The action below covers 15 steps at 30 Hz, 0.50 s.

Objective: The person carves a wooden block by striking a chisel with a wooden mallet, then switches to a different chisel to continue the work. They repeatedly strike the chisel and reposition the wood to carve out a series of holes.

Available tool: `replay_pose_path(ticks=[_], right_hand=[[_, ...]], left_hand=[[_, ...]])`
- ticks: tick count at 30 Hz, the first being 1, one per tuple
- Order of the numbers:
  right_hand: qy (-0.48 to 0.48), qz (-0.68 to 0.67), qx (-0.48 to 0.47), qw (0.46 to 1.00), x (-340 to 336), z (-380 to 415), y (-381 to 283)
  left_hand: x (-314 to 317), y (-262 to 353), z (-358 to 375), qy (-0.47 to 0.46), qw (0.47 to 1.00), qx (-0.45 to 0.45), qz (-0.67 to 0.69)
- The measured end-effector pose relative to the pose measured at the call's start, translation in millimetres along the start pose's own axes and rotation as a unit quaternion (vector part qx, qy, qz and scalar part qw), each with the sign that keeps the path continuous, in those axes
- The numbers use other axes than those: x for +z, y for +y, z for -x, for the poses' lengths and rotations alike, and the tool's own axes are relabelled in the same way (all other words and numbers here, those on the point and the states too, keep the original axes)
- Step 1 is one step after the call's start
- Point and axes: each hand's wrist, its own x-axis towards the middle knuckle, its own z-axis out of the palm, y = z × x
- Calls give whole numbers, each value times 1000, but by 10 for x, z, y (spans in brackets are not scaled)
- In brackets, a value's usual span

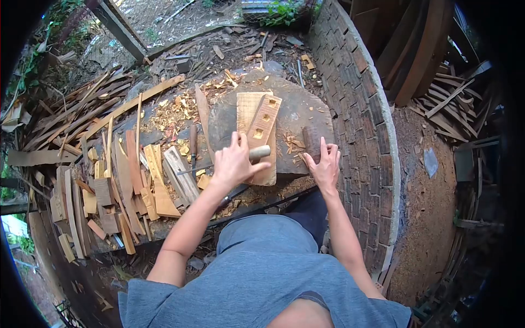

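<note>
A chisel lies across my left hand (232, 165), its pale round handle (260, 152) showing between thumb and fingers and its thin blade (192, 170) pointing left. Just beyond that hand, a reddish wooden piece with three cut holes (262, 121) rests at a slant on a lighter board (247, 105). Both are on a big round stump (295, 101). At the stump's right side, my right hand (326, 165) has its thumb and fingers around the near end of a dark wooden block (311, 141).
Left of the stump lie many wood offcuts (128, 164), with a dark-handled tool (193, 143) among them. Wood chips (178, 112) cover the ground beyond. A curved brick wall (361, 109) runs close along the right, with stacked scrap wood (451, 104) past it.
</note>
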Motion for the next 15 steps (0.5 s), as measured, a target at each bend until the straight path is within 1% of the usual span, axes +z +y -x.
replay_pose_path(ticks=[2, 4, 6, 8, 10, 11, 12, 14, 15], right_hand=[[-9, 14, 19, 1000, 76, -4, 41], [-4, 19, 15, 1000, 90, 6, 19], [-8, 23, 4, 1000, 118, 16, 12], [14, 24, 6, 1000, 166, 30, 38], [23, 29, -5, 999, 203, 47, 47], [27, 37, -6, 999, 218, 65, 55], [31, 44, -7, 998, 221, 86, 67], [32, 43, -8, 999, 228, 77, 76], [30, 44, -7, 999, 234, 79, 77]], left_hand=[[113, 4, 25, 10, 1000, 2, 16], [194, -59, -30, 25, 999, -1, 31], [204, -162, -102, 42, 997, 46, 45], [169, -225, -152, 45, 997, 47, 42], [125, -240, -203, 47, 994, 77, 54], [97, -244, -219, 16, 997, 69, 43], [87, -255, -219, 16, 997, 69, 42], [35, -294, -254, 44, 987, 64, 141], [-151, -269, -253, 45, 977, 66, 199]])
